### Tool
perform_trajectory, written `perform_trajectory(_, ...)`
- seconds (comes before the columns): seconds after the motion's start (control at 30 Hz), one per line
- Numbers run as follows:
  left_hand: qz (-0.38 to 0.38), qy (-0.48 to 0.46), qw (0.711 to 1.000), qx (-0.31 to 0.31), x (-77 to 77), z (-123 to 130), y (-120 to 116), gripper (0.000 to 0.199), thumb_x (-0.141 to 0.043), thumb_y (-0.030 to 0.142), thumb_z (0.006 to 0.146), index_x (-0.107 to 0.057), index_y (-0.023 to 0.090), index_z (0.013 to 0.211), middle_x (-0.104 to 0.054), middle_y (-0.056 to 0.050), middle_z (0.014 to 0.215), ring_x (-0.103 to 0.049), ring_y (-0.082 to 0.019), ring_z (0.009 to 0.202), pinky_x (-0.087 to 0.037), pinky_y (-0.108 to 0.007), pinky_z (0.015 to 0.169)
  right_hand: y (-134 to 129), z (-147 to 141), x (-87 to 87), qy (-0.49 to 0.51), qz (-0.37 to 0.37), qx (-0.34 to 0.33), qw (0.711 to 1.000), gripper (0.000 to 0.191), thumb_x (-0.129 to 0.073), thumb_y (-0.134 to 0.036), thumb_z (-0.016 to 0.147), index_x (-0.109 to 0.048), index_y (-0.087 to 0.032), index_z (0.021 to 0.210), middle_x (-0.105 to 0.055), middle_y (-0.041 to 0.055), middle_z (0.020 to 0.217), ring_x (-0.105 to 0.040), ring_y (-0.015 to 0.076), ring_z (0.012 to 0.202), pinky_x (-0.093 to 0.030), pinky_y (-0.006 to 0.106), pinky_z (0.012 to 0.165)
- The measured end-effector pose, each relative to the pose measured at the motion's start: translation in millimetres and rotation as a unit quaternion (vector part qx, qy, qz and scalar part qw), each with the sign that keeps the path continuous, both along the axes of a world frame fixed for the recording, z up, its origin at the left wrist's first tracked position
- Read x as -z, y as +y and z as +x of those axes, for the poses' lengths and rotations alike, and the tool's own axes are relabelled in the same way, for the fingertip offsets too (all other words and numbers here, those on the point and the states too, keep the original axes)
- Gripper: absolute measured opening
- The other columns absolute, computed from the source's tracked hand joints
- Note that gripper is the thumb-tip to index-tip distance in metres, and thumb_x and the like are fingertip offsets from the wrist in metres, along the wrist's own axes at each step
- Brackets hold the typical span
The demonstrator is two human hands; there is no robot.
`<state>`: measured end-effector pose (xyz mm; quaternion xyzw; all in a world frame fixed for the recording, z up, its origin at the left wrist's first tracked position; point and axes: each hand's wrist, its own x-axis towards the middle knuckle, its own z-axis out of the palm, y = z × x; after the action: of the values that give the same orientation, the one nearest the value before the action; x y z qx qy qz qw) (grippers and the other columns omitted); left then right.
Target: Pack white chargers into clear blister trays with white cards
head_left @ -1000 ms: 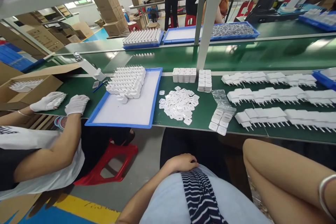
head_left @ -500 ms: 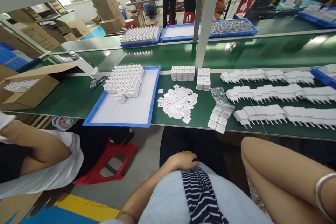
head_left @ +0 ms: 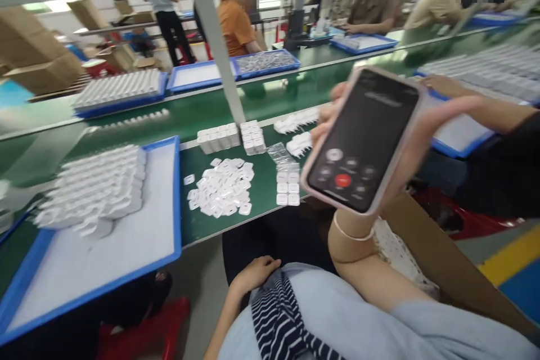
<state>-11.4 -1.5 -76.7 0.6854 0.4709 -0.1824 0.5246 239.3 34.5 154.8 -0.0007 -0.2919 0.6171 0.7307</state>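
right hand (head_left: 405, 140) fingers clamp phone (head_left: 363, 140) | blue tray (head_left: 169, 236) — white chargers (head_left: 97, 188)

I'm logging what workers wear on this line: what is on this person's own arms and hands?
Both hands are bare, without gloves. The right hand has a pale bangle at the wrist and a light blue sleeve higher up the arm. The left hand and forearm show nothing worn.

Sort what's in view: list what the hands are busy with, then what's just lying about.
In hand:
- black smartphone in a pale case, held up by the right hand
- left hand, resting in the lap

Lying about:
- pile of flat white square parts
- blue-rimmed tray of white plug adapters
- green bench
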Motion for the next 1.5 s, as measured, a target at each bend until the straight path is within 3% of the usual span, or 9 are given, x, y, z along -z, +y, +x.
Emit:
perform_trajectory(0.07,0.004,-0.014,1.000,-0.001,3.9,0,3,0.056,-0.033,0.062,0.096,-0.069,0.021,0.109,-0.072,-0.005,0.115,-0.065,-0.024,0.109,-0.045,-0.028,0.091,1,1,5.7,-0.018,0.013,0.068,0.997,0.069,-0.065,-0.078,0.075,-0.066,-0.019,0.111,-0.065,0.0056,0.103,-0.064,0.0192,0.081,-0.060,0.035,0.070)
perform_trajectory(0.13,0.000,-0.021,1.000,-0.008,7.3,1,1,0.051,-0.037,0.061,0.096,-0.069,0.023,0.107,-0.072,-0.003,0.113,-0.065,-0.023,0.109,-0.045,-0.028,0.091,4,-6,11.5,-0.051,-0.001,0.071,0.996,0.081,-0.059,-0.089,0.067,-0.068,-0.020,0.108,-0.065,0.0048,0.097,-0.063,0.0199,0.080,-0.060,0.034,0.070)
perform_trajectory(0.33,-0.017,-0.024,0.999,-0.037,15.3,6,-1,0.043,-0.053,0.054,0.096,-0.066,0.014,0.108,-0.069,-0.007,0.109,-0.065,-0.024,0.105,-0.050,-0.044,0.097,3,-20,11.8,-0.048,0.032,0.070,0.996,0.069,-0.054,-0.085,0.074,-0.070,-0.025,0.105,-0.065,0.0036,0.097,-0.062,0.0181,0.079,-0.059,0.032,0.068)
perform_trajectory(0.47,-0.015,-0.024,0.999,-0.031,16.8,5,-1,0.036,-0.059,0.046,0.095,-0.065,0.014,0.112,-0.066,-0.007,0.114,-0.064,-0.025,0.107,-0.054,-0.043,0.094,-6,-21,3.3,-0.036,0.019,0.074,0.996,0.067,-0.064,-0.081,0.069,-0.071,-0.028,0.110,-0.064,0.0030,0.108,-0.061,0.0185,0.084,-0.063,0.033,0.071)
perform_trajectory(0.7,-0.015,-0.019,1.000,-0.017,17.8,5,0,0.035,-0.061,0.042,0.094,-0.064,0.015,0.117,-0.065,-0.007,0.118,-0.064,-0.025,0.108,-0.056,-0.043,0.092,-25,-28,-9.0,-0.124,-0.085,0.124,0.981,0.053,-0.038,-0.083,0.076,-0.073,-0.046,0.093,-0.066,-0.0019,0.109,-0.061,0.0274,0.088,-0.062,0.040,0.070)
perform_trajectory(1.1,-0.007,-0.024,1.000,-0.012,15.9,6,1,0.035,-0.060,0.043,0.095,-0.064,0.015,0.115,-0.065,-0.007,0.118,-0.064,-0.025,0.109,-0.055,-0.043,0.094,-24,-24,-4.2,-0.044,-0.024,0.055,0.997,0.059,-0.052,-0.081,0.078,-0.070,-0.031,0.104,-0.065,0.0020,0.106,-0.063,0.0199,0.083,-0.063,0.036,0.072)
perform_trajectory(1.23,-0.010,-0.022,1.000,-0.012,15.4,6,0,0.035,-0.061,0.043,0.094,-0.064,0.015,0.116,-0.065,-0.007,0.118,-0.064,-0.026,0.109,-0.055,-0.043,0.093,-15,-25,1.2,-0.037,0.039,0.057,0.997,0.059,-0.061,-0.079,0.072,-0.069,-0.029,0.102,-0.067,0.0024,0.101,-0.064,0.0207,0.080,-0.062,0.035,0.062)
perform_trajectory(1.43,-0.013,-0.007,1.000,0.012,20.5,8,2,0.036,-0.061,0.041,0.095,-0.063,0.015,0.118,-0.064,-0.008,0.120,-0.064,-0.025,0.109,-0.056,-0.044,0.093,-25,-24,-8.3,-0.036,-0.029,0.073,0.996,0.065,-0.050,-0.086,0.075,-0.069,-0.030,0.102,-0.065,0.0001,0.109,-0.064,0.0186,0.081,-0.063,0.034,0.069)
perform_trajectory(1.5,-0.010,0.009,1.000,0.016,21.6,8,1,0.036,-0.060,0.041,0.095,-0.062,0.014,0.118,-0.065,-0.008,0.119,-0.064,-0.024,0.107,-0.056,-0.044,0.092,-32,-21,-13.8,-0.097,-0.112,0.055,0.987,0.071,-0.043,-0.090,0.075,-0.069,-0.032,0.105,-0.064,-0.0014,0.112,-0.065,0.0195,0.091,-0.061,0.032,0.077)
